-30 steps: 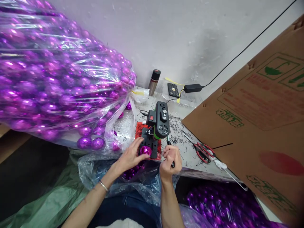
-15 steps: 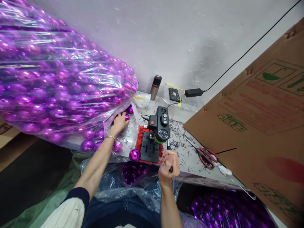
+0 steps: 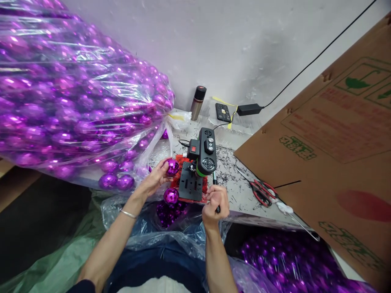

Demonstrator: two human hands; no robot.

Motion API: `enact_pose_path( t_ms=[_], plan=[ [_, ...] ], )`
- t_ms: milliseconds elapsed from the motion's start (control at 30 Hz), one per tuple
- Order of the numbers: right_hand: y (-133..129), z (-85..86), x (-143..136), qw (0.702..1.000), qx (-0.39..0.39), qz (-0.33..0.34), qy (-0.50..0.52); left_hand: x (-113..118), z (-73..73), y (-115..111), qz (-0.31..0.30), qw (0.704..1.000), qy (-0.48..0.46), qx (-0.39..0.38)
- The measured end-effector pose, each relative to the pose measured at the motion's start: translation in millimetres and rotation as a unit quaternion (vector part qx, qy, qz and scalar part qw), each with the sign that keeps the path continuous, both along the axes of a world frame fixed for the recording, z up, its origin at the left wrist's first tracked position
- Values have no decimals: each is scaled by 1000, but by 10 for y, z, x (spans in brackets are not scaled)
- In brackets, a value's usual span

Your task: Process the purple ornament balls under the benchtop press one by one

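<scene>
The left hand [image 3: 156, 177] pinches a shiny purple ball [image 3: 173, 167] in its fingers, left of the black machine [image 3: 207, 148]; the right hand [image 3: 217, 203] is curled round its lever [image 3: 214, 176]. Left of and beyond the left hand bulges a clear bag [image 3: 82, 93] packed with purple balls. Nearer the body than that hand, loose plastic [image 3: 116, 213] holds more; another purple heap [image 3: 284, 260] lies below the right hand, rightward

Right hand [image 3: 216, 203] hides lever's [image 3: 214, 177] middle; carton [image 3: 308, 175] cropped right.
</scene>
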State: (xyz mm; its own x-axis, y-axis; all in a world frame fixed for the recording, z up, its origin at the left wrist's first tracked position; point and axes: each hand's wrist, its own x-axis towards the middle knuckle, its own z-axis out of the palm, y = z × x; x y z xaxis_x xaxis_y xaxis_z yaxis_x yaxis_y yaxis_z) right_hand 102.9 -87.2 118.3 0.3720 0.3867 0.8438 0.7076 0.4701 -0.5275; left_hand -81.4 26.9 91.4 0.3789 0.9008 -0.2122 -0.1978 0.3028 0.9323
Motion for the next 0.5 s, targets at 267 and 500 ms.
enact_pose_path(
  t_ms=[267, 500],
  plan=[
    [-12, 13, 7, 1000, -3, 13, -1, 194, -115, -371, 19, 999, -35, -31],
    [-22, 48, 8, 1000, -8, 16, -2, 368, -258, -331, 42, 998, -24, -47]
  ],
)
